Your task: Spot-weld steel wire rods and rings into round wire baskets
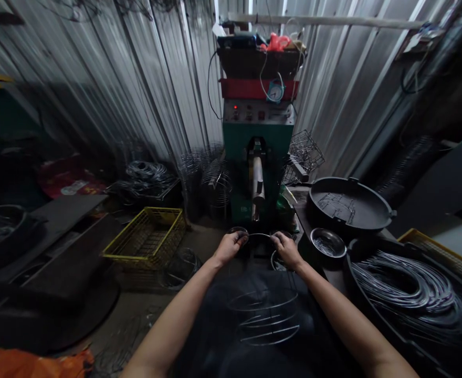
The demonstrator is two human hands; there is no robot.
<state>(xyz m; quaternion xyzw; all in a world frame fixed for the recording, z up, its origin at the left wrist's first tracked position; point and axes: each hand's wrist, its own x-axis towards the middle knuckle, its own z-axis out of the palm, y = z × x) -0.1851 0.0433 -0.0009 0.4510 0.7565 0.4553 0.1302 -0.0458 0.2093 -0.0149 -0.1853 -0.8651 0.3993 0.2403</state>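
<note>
Left hand (229, 245): closed on the wire ring's 9 o'clock side, thumb over the top.
Right hand (286, 249): closed on the ring's 3 o'clock side, level with the left.
Wire ring (259, 235): spanning both hands, long axis 9-to-3, top of a wire frame (268, 315) hanging toward 6 o'clock over the lap.
Green machine (258, 173): straight ahead at 12 o'clock, its arm pointing down at the ring.
Nearer hand: neither, equally placed.

No text can be read clearly. The green machine (256, 142) carries pale marks low on its front, too blurred to make out. The red sack (70, 181) has a white label with yellow signs, also unreadable.
</note>
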